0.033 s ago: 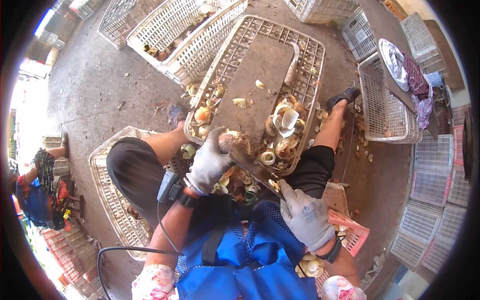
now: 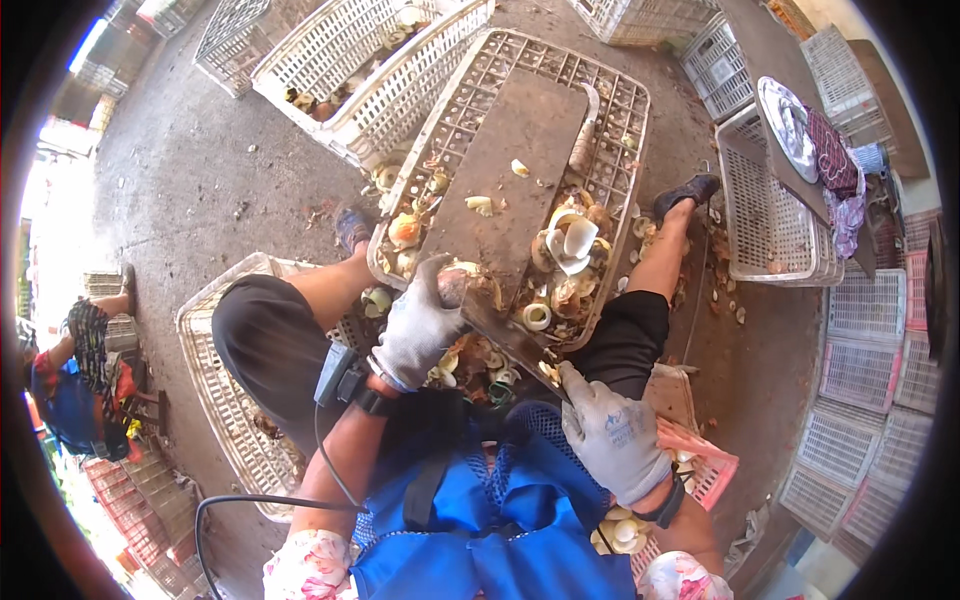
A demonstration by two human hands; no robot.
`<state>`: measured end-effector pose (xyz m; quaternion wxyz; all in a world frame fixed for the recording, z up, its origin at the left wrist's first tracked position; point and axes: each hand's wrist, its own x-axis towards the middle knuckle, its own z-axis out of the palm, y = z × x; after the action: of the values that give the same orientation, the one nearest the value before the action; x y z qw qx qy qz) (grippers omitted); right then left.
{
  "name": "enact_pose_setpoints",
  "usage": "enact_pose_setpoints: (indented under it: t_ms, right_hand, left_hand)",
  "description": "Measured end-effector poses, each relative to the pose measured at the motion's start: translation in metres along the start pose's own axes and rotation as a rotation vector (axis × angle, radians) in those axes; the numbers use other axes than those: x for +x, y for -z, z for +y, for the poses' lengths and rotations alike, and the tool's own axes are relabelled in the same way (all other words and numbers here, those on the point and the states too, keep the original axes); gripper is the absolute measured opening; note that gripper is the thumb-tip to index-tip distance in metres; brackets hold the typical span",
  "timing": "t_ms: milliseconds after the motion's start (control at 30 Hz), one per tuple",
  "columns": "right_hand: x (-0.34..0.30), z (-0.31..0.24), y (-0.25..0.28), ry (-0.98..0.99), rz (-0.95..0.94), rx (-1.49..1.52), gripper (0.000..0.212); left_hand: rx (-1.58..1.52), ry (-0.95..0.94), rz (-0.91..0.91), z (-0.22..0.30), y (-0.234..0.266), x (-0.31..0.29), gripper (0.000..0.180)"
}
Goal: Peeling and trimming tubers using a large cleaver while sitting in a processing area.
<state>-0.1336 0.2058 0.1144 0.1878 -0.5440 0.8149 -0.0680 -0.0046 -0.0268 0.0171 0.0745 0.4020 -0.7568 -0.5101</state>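
Observation:
My left hand (image 2: 415,325), in a grey-white work glove, is closed round an onion (image 2: 456,286) at the near end of a dirty wooden board (image 2: 500,170). A knife (image 2: 515,343) with a broad, stained blade is gripped in my gloved right hand (image 2: 612,428). Its far end touches or overlaps the onion's near side; which, I cannot tell. Pale scraps (image 2: 549,372) cling to the blade near my right thumb. The board lies on an upturned white crate (image 2: 625,100), with onion peels and white onion layers (image 2: 572,243) heaped beside it.
A curved-blade tool (image 2: 586,130) rests along the board's right edge. White crates (image 2: 400,90) with peelings stand beyond. A pink basket (image 2: 708,465) of peeled onions is by my right forearm. At far left sits another person (image 2: 80,390). A cable (image 2: 250,497) runs to my left wrist.

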Motion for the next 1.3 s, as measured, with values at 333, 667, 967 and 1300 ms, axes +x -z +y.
enact_pose_setpoints:
  t_ms: [333,667,967,1300]
  right_hand:
    - [0.069,-0.011,-0.016,0.032,-0.058,-0.155,0.036]
    - [0.109,0.018,-0.044,-0.062,0.060,0.478,0.035]
    - [0.022,-0.001,-0.051,-0.268,0.065,0.507,0.032]
    - [0.003,0.011,-0.031,-0.175,0.158,0.417,0.039]
  left_hand:
    - [-0.039,0.039,-0.034,0.012,-0.003,-0.003,0.076]
    - [-0.054,-0.025,-0.018,0.013,-0.002,-0.012,0.084]
    - [0.440,-0.609,0.075,0.000,-0.011,0.009,0.078]
    - [-0.344,0.020,0.066,0.006,-0.023,-0.012,0.084]
